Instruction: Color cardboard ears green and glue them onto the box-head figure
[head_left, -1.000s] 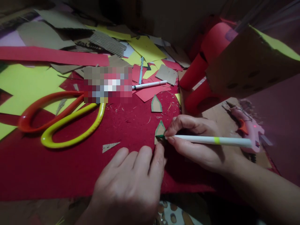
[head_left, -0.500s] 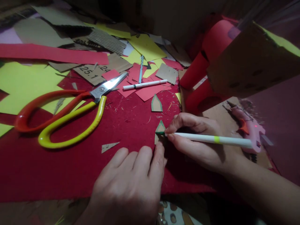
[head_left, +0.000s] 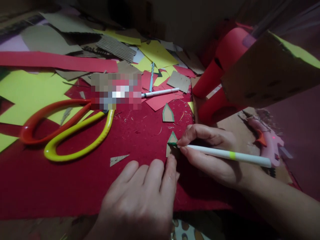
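Note:
My right hand (head_left: 212, 155) pinches a white felt-tip pen (head_left: 207, 151) with a yellow-green band. Its green tip touches a small pointed cardboard piece (head_left: 172, 138) whose pointed end has a green outline. My left hand (head_left: 142, 196) lies with fingers curled, the index fingertip pressing the lower end of that piece onto the red surface (head_left: 62, 190). Just beyond sits a second pointed cardboard piece (head_left: 168, 115), edged in green. To the left of it are scissors (head_left: 96, 118) with orange and yellow handles; their blades are pixelated. A thin triangular cardboard scrap (head_left: 118, 160) lies near my left knuckles.
A cardboard shape (head_left: 265, 76) with red paper tubes (head_left: 207, 78) rises at the right, beside a pink glue gun (head_left: 271, 141). Another white pen (head_left: 162, 92) lies on red paper. Yellow sheets (head_left: 32, 93), a red strip (head_left: 57, 62) and cardboard offcuts pile up behind.
The whole view has shifted slightly, so things sit a little lower in it. Both hands keep nearly the same pose, with the pen tip still at the cardboard piece.

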Motion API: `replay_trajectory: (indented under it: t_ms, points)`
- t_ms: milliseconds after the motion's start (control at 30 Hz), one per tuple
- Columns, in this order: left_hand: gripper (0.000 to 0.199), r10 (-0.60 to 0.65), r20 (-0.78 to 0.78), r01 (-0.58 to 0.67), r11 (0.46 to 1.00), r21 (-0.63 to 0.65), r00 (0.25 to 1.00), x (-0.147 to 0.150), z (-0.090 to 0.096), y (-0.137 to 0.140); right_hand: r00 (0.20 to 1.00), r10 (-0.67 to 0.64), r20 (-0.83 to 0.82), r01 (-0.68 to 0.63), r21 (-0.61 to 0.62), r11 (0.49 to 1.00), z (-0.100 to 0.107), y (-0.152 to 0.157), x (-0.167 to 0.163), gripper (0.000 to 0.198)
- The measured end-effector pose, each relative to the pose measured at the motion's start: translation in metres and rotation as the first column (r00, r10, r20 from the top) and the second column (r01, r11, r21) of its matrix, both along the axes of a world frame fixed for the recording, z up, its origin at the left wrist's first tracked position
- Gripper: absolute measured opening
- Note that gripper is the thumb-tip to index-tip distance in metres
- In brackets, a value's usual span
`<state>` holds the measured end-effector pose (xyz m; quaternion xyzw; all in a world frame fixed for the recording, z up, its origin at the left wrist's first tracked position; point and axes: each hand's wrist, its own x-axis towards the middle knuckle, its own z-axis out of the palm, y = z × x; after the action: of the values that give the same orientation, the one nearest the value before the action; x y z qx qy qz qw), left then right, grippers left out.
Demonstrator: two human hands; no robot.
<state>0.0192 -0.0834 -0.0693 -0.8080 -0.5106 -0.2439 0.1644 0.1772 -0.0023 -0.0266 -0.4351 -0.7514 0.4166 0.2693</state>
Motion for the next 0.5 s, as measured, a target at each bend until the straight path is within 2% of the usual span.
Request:
replay_trajectory:
  t_ms: [100, 333, 500]
  points:
    - [0.028, 0.0, 0.005, 0.0, 1.0, -0.006, 1.0, -0.0001, 0.0, 0.0006, 1.0, -0.005, 0.005, 0.005, -0.008, 1.0, 0.0, 0.0002, 0.0007, 0.011]
    - [0.026, 0.012, 0.001, -0.012, 1.0, -0.023, 1.0, 0.001, -0.0009, -0.001, 0.997, 0.062, -0.051, -0.057, 0.091, 0.994, -0.0071, 0.001, 0.0005, 0.011]
    - [0.026, 0.015, 0.005, -0.014, 0.999, -0.039, 1.0, 0.0029, -0.0009, -0.0008, 0.998, 0.012, -0.055, -0.003, 0.152, 0.988, -0.0095, -0.0002, 0.0007, 0.012]
